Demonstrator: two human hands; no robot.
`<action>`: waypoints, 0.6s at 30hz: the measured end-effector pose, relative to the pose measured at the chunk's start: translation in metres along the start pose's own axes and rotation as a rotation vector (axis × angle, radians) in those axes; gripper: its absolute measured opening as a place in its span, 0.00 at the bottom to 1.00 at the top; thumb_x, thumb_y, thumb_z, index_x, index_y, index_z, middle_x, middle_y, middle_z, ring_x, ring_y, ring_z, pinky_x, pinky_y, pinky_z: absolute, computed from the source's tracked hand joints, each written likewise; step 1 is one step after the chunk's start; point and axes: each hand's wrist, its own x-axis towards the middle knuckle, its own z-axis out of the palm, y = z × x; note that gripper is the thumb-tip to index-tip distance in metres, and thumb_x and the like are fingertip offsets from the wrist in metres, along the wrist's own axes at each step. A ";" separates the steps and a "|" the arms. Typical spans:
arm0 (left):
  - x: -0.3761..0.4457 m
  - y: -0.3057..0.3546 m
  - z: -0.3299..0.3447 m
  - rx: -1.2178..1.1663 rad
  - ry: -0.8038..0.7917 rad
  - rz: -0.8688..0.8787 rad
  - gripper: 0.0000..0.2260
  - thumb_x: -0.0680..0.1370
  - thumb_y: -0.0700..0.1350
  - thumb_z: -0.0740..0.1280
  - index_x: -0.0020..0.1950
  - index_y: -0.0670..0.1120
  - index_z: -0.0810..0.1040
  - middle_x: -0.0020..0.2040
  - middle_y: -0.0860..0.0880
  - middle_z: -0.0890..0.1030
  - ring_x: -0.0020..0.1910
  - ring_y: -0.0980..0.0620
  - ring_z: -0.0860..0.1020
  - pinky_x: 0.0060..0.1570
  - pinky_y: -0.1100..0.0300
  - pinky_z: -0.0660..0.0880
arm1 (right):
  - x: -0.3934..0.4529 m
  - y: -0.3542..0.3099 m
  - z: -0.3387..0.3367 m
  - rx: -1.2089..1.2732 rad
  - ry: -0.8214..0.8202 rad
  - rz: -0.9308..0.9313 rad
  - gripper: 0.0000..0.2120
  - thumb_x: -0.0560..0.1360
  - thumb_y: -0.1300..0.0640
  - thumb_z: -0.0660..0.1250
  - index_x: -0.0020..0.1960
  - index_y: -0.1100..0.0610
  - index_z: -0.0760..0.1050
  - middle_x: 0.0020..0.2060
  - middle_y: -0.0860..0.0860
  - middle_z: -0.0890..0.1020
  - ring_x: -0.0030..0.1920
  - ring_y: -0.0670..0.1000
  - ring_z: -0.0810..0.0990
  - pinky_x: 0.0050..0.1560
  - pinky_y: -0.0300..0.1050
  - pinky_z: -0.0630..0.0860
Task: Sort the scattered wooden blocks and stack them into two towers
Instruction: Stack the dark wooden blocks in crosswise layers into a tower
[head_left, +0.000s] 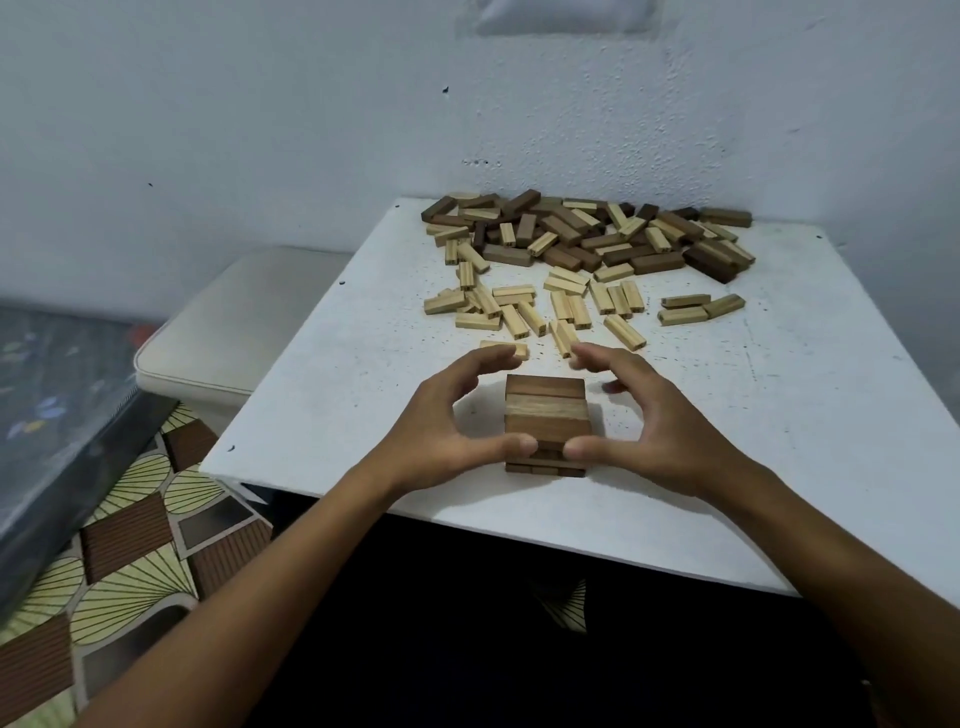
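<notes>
Both hands, left (457, 415) and right (649, 415), cupped round the dark tower (545, 423), thumbs pressing its near face to square layers.

right hand (639, 415) fingertips motion-blurred, tower (545, 423) lower front hidden behind both thumbs, forearms cut off by bottom edge

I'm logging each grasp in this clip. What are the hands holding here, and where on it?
Both hands cup the dark block tower. The left hand and right hand press their thumbs on its near face, low down; their fingers curl over its far side, contact unclear.
</notes>
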 end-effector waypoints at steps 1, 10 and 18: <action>-0.001 0.002 0.002 -0.043 0.015 -0.021 0.31 0.69 0.62 0.70 0.70 0.56 0.70 0.68 0.60 0.74 0.69 0.62 0.69 0.71 0.54 0.64 | -0.001 -0.002 0.004 0.111 0.042 0.046 0.40 0.66 0.34 0.67 0.75 0.43 0.61 0.68 0.39 0.70 0.66 0.37 0.67 0.62 0.34 0.66; 0.001 0.017 0.049 -0.558 0.265 -0.337 0.39 0.73 0.73 0.48 0.75 0.50 0.65 0.74 0.55 0.68 0.73 0.60 0.64 0.76 0.53 0.56 | -0.007 -0.029 0.053 0.763 0.284 0.327 0.45 0.65 0.30 0.43 0.78 0.51 0.55 0.69 0.40 0.65 0.63 0.36 0.68 0.50 0.22 0.68; 0.000 0.026 0.061 -0.607 0.328 -0.356 0.29 0.74 0.70 0.45 0.64 0.58 0.73 0.67 0.52 0.76 0.67 0.55 0.72 0.72 0.52 0.64 | -0.008 -0.044 0.063 0.768 0.342 0.277 0.26 0.72 0.33 0.42 0.50 0.43 0.75 0.44 0.38 0.82 0.45 0.33 0.80 0.42 0.26 0.73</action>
